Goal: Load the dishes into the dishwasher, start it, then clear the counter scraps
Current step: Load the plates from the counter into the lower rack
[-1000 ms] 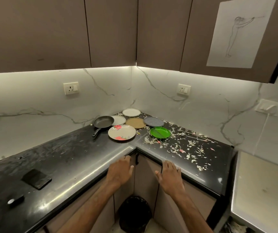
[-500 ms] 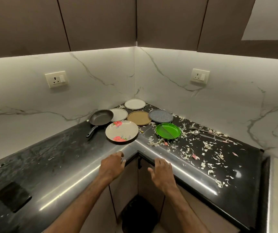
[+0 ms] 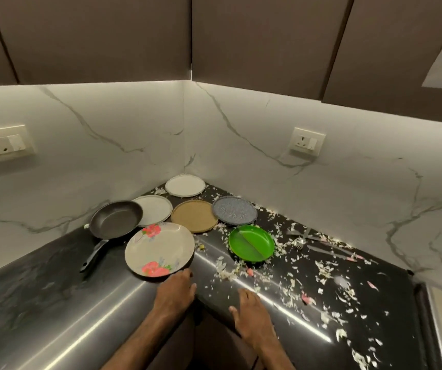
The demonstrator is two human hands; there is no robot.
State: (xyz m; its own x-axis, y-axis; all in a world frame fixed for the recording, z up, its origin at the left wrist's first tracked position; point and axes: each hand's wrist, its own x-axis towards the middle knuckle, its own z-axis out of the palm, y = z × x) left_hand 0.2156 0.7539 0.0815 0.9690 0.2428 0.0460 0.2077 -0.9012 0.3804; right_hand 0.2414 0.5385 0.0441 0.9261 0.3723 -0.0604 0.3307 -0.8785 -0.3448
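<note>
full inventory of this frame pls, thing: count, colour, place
pan: 1, black, counter left of plates
floral plate: 1, cream with pink flowers, nearest left hand
pale plates: 2, whitish, back corner and beside pan
tan plate: 1, centre
blue plate: 1, speckled, right of tan
green plate: 1, divided, front right
cutlery: count unclear, among scraps
scraps: many, pale, right counter
sockets: 2, white, walls
left hand: empty, by floral plate
right hand: empty, counter edge

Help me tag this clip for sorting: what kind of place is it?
Most likely a home kitchen, at an L-shaped counter corner. The dark counter carries a frying pan, a floral plate and other plates, plus food scraps; cabinets hang above the marble backsplash.
</note>
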